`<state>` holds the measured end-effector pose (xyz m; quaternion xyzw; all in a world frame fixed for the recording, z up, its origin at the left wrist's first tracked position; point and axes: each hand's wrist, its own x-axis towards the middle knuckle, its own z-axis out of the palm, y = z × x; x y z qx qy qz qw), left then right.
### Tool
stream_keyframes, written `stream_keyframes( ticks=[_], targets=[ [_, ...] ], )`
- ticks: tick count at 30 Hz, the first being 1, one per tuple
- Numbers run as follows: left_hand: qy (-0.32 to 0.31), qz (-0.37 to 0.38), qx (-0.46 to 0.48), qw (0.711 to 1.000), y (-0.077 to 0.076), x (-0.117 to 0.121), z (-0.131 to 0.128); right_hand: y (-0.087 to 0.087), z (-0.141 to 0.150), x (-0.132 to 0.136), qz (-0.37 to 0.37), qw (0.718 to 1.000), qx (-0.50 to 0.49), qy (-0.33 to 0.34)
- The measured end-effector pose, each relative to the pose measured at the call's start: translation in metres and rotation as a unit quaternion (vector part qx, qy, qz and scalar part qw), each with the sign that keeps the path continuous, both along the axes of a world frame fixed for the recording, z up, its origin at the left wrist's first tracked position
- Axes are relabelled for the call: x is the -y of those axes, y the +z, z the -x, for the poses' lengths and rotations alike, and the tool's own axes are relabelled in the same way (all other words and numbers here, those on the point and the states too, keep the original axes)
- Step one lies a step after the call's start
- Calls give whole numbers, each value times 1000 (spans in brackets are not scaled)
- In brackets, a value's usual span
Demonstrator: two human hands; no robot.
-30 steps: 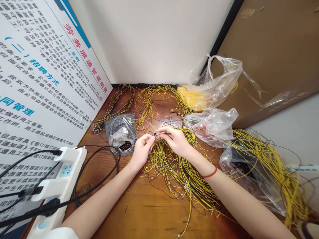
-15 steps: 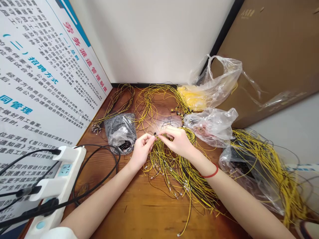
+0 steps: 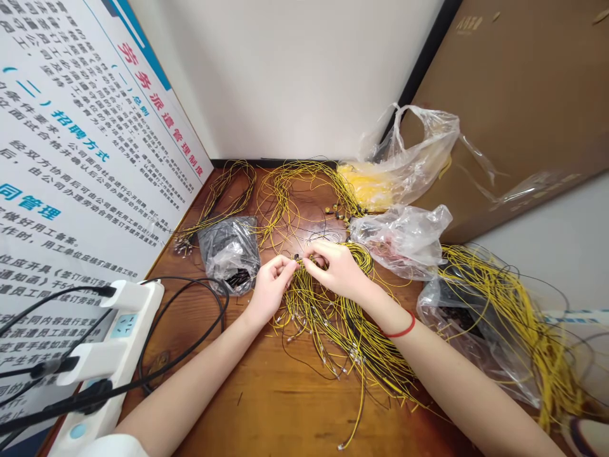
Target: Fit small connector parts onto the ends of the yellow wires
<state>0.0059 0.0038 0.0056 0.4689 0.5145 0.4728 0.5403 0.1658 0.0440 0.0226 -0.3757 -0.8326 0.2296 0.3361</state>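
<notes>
Thin red wristband (image 3: 404, 331), white left sleeve (image 3: 117, 446)

Brown wooden table (image 3: 266, 393), heaped yellow and black wires (image 3: 352, 324), 1 plastic bag (image 3: 226, 238) left, clear bags (image 3: 404, 235) right

wires (image 3: 361, 324): yellow, black (yellow dominates) | bracelet (image 3: 405, 331): red | tabletop (image 3: 266, 397): brown

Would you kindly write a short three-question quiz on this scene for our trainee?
1. Which arm wears the red band: (a) left or (b) right?
2. True or false: the heap of yellow and black wires lies loose on the wooden table.
3. What does the left hand pinch at its fingertips?

Key:
1. b
2. True
3. A small black piece, too small to identify.
</notes>
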Motion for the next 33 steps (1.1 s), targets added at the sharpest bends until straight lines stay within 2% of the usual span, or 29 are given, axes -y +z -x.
stream_keyframes(
  ticks=[13,18,28,33],
  targets=[
    [-3,-7,-14,1000,0,1,0,-4,0,-2,-30,999,-11,-29],
    [-10,-5,-18,1000,0,1,0,-5,0,-2,-53,998,-13,-16],
    [-10,-10,-26,1000,1,1,1,-3,1,0,37,998,-46,-14],
    [3,-19,-34,999,1,2,0,-1,2,1,42,998,-43,-3]
  ],
)
